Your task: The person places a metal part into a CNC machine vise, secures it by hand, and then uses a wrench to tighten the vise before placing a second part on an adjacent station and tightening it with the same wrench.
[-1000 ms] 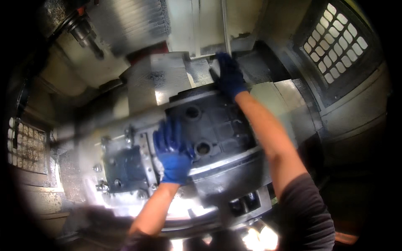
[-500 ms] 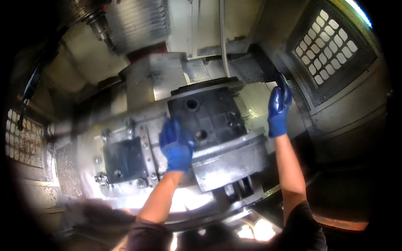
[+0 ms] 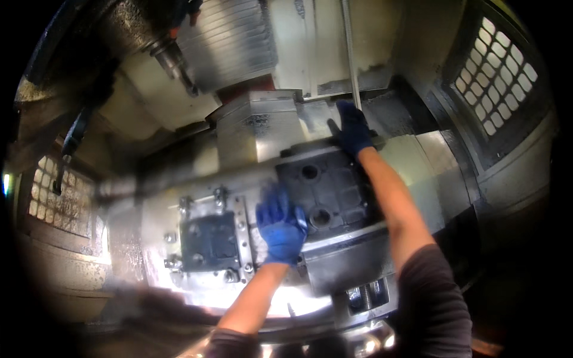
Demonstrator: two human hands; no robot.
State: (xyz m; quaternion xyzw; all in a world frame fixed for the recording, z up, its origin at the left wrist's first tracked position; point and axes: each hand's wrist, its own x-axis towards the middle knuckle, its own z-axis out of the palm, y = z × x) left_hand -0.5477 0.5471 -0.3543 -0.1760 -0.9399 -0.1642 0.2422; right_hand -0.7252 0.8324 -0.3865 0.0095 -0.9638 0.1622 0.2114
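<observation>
A dark rectangular metal block [image 3: 341, 192] with two round holes on its left side lies on the machine bed. My left hand [image 3: 281, 234], in a blue glove, lies against the block's left edge, its fingers stretched out and smeared at the tips. My right hand [image 3: 353, 130], gloved too, is at the block's far edge with its thumb apart from the fingers. Whether its palm presses on the block, I cannot tell. To the left, a smaller dark square plate [image 3: 209, 243] sits among bolts and metal clamps.
A spindle with a tool [image 3: 173, 64] hangs at the upper left. Grated windows stand at the right [image 3: 496, 76] and left [image 3: 59, 194]. A thin upright rod [image 3: 351, 53] runs down the back wall. Stepped metal covers [image 3: 255, 124] rise behind the bed.
My right hand has moved from beyond the block's right side to its far edge. My left hand stays by the left edge. The whole view has shifted, with the scene now farther right.
</observation>
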